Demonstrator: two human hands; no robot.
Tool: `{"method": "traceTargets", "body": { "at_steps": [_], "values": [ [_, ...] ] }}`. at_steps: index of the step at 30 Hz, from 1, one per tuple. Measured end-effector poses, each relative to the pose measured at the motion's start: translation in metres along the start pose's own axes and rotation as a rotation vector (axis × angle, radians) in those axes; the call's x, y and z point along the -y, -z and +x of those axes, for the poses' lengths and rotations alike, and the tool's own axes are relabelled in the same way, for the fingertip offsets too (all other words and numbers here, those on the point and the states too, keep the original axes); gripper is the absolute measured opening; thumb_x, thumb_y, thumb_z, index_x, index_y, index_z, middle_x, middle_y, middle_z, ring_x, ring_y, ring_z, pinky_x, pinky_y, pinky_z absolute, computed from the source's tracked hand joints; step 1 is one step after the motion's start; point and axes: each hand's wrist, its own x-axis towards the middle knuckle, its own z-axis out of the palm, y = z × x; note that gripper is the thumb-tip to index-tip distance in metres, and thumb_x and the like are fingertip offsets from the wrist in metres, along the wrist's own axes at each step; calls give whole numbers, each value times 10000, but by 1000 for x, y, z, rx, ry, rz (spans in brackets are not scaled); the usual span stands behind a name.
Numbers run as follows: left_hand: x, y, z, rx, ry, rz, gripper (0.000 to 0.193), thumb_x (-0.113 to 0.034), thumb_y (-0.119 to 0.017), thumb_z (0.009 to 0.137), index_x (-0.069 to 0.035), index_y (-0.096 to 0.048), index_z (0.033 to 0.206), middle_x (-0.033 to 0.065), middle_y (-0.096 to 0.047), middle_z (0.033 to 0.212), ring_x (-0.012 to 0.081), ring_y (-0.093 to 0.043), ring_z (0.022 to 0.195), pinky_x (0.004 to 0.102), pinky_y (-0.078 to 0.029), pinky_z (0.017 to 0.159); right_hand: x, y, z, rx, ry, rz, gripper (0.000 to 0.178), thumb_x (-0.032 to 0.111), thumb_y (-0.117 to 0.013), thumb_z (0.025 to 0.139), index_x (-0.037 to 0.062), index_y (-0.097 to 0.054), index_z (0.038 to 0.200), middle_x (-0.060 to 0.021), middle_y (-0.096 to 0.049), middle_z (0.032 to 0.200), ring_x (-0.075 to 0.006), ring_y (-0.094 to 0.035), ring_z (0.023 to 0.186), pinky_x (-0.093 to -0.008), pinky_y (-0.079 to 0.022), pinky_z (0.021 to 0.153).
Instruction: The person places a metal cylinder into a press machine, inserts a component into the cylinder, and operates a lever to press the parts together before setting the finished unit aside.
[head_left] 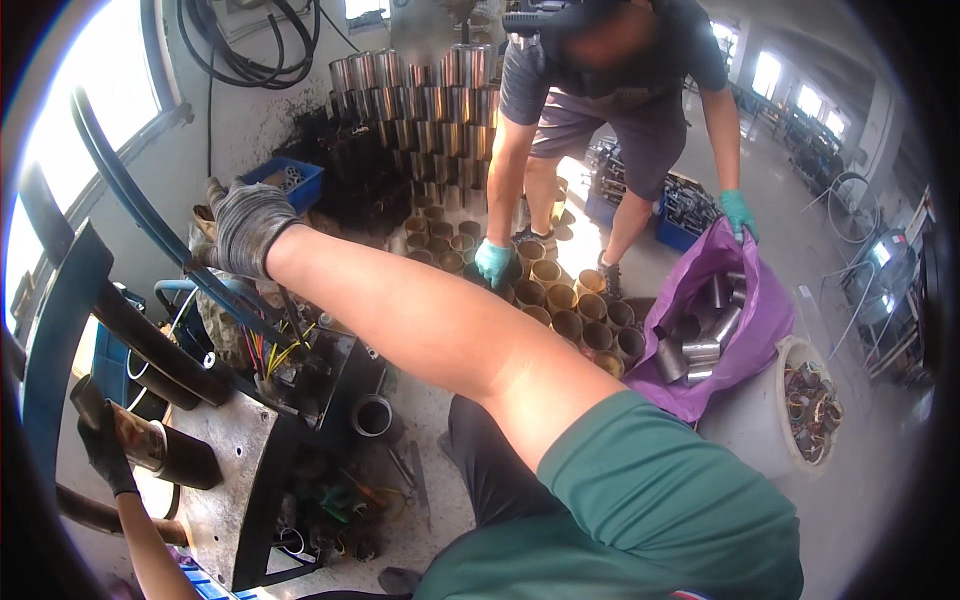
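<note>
- Bright workshop with a pale wall (197, 128) and a grey, stained floor (425, 415); windows give strong light from the left.
- Beside the wall, shiny metal cylinders (455, 105) stand stacked in rows, smooth like mirrors.
- Opposite, a co-worker (620, 110) in dark clothes bends down; one gloved hand is at the brown, dull tubes (565, 325) upright on the floor, the other holds the rim of a purple bag (765, 305), wrinkled and soft, with loose metal cylinders inside.
- On the left side is a bench (235, 450) of worn metal, its plate scratched and pierced with small holes; thick curved bars, blue and black, rise around it.
- On this bench lies a tan cylinder (143, 440), with a dark sleeve (193, 462) at its right end; I cannot tell if one goes inside the other. Its long axis runs from the left hand (105, 450) toward the right and a little toward the body.
- This hand, in a black glove, is the nearer one and touches the cylinder's left end; whether its grip is closed, I cannot tell.
- Well apart, farther forward, is the right hand (255, 232) in a ribbed grey glove, fingers bent beside the blue bar; what its grip holds is hidden.
- Between them, thin yellow and red wires (277, 358) stick up in a loose bunch.
</note>
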Motion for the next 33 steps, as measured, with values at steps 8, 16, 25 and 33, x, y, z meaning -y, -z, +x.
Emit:
{"method": "traceTargets", "body": {
  "at_steps": [8,16,25,33],
  "values": [
    [46,35,29,101,12,-300,631,-92,-824,868,-46,-521,1419,121,-631,1258,239,-625,1184,367,-512,1031,21,23,6,195,51,-26,498,469,-557,955,68,-754,1176,-182,-766,1061,-340,-745,983,-480,-577,851],
    [25,41,-109,324,-44,-328,716,-29,-772,835,-1,-449,1474,120,-540,1440,236,-511,1338,362,-398,1156,10,-3,18,135,71,-99,319,281,-710,860,48,-796,1060,-176,-779,956,-305,-766,904,-424,-594,800],
    [3,121,-183,428,636,-267,533,-129,-751,900,35,-520,1352,195,-656,1255,295,-649,1142,373,-506,1080,5,-8,16,127,70,-95,326,229,-751,829,20,-792,1075,-190,-775,950,-333,-764,898,-451,-598,778],
    [25,117,-197,341,478,-89,519,-138,-796,864,-11,-579,1318,153,-667,1195,286,-630,1101,367,-512,1012,-12,-8,-9,60,38,-35,311,246,-793,805,46,-791,1043,-191,-774,951,-325,-762,891,-424,-600,797]
  ]
}}
